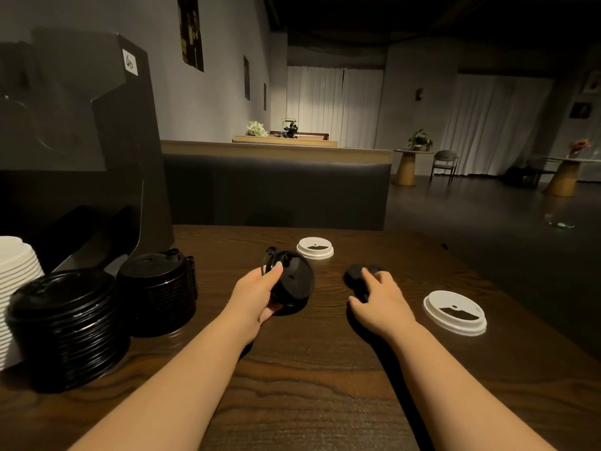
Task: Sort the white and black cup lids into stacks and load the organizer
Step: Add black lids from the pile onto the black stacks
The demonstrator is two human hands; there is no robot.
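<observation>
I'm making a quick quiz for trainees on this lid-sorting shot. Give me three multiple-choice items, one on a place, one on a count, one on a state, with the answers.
1. Where do the lid stacks stand?
A. at the table's left side, by the organizer
B. at the table's right edge
C. on the floor

2. How many white lids lie loose and single on the table?
A. none
B. two
C. five

3. What is the left hand doing?
A. resting flat on the wood
B. holding a black lid tilted up
C. holding a white lid

Answers:
1 A: the black lid stacks and the white lid stack stand beside the organizer.
2 B: one white lid lies far, another white lid near the right.
3 B: the left hand has its grip on a tilted black lid; the right hand covers another black lid.
</observation>
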